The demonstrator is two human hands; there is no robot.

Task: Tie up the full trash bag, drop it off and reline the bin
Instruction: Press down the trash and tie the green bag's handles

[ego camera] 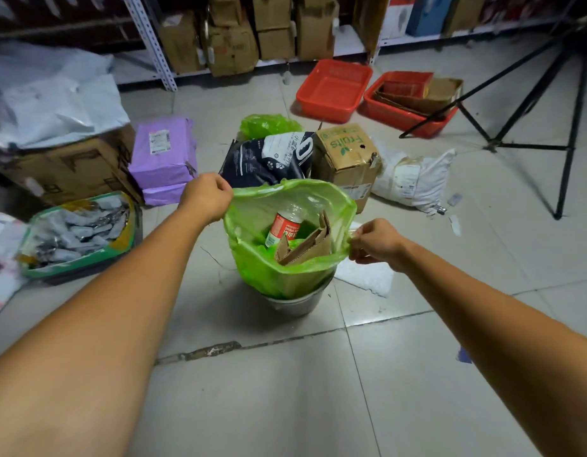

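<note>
A green trash bag (252, 258) stands in a small grey bin (295, 303) on the tiled floor, lifted partly out of it. Its mouth is held wide. Inside lie a plastic bottle with a red label (283, 227) and a folded piece of cardboard (307, 247). My left hand (208, 197) pinches the bag's rim on the left side. My right hand (376, 242) pinches the rim on the right side. Only the bin's lower front wall shows below the bag.
Behind the bin lie a dark pet-food sack (269, 159), another green bag (267, 125), a "Fruits" carton (348, 156) and a white parcel (414, 179). Purple parcels (163, 156) and boxes sit left. Two red baskets (335, 90) and a black tripod (529, 103) stand right, shelving behind.
</note>
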